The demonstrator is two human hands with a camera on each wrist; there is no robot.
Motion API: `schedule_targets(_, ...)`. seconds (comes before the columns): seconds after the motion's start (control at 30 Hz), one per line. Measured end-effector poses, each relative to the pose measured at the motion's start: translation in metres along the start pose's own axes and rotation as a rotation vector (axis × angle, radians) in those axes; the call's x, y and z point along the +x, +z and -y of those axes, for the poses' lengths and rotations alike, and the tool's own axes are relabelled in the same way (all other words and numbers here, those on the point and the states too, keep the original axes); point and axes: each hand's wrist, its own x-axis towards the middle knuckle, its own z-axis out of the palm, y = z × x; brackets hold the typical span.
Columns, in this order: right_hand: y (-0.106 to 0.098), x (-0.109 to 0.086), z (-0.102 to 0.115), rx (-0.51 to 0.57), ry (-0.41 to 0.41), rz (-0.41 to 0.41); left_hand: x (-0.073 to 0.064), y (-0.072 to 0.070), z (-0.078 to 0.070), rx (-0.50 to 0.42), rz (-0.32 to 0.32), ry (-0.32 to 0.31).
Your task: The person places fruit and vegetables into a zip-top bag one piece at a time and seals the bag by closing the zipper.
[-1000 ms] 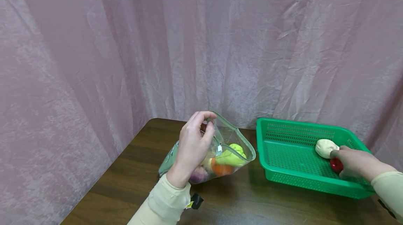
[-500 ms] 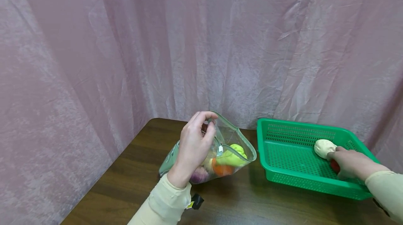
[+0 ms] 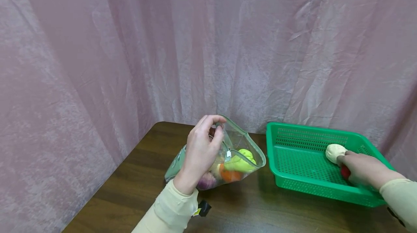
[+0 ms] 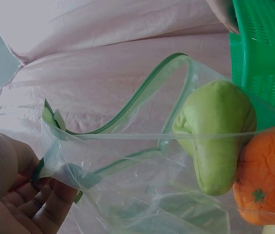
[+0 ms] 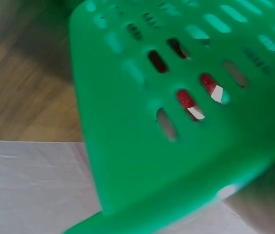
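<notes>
My left hand (image 3: 202, 149) pinches the green-edged rim of a clear zip bag (image 4: 127, 185), holding its mouth up. Through the bag's film show a light green pear-shaped vegetable (image 4: 215, 136), an orange (image 4: 266, 175) with a green star mark, and a purple bulb (image 3: 206, 181). My right hand (image 3: 365, 167) reaches into the green basket (image 3: 303, 185), its fingers curled over a round red item (image 3: 345, 171), mostly hidden under them. Just beyond the fingertips lies a white ribbed bulb (image 3: 335, 152). In the right wrist view the red item shows only through slots in the basket wall.
The brown wooden table (image 3: 130, 189) carries the bag and, to its right, the basket. A small black object (image 3: 204, 208) is by the left wrist. A pink curtain (image 3: 208, 44) hangs behind the table's far edge.
My right hand has shifted slightly left and closed further over the red item, which now shows less. The white bulb has barely shifted left. My left hand and the bag stay still.
</notes>
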Motion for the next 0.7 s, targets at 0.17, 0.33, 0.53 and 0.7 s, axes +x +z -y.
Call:
schedule_targets(0.17,-0.012,0.006,0.008,0.043,0.006,-0.015,0.0,0.0,0.0,-0.005,-0.002,0.0)
schedule_targets(0.33,-0.026,0.015,0.02,0.123,-0.006,-0.081,0.001,-0.001,-0.001,-0.008,-0.007,0.001)
schedule_targets(0.53,-0.047,0.024,0.043,0.205,-0.031,-0.153,0.001,-0.001,0.0,-0.009,-0.01,0.002)
schedule_targets(0.7,-0.06,0.025,0.069,0.321,-0.024,-0.187,0.0,0.0,0.0,-0.005,0.003,-0.007)
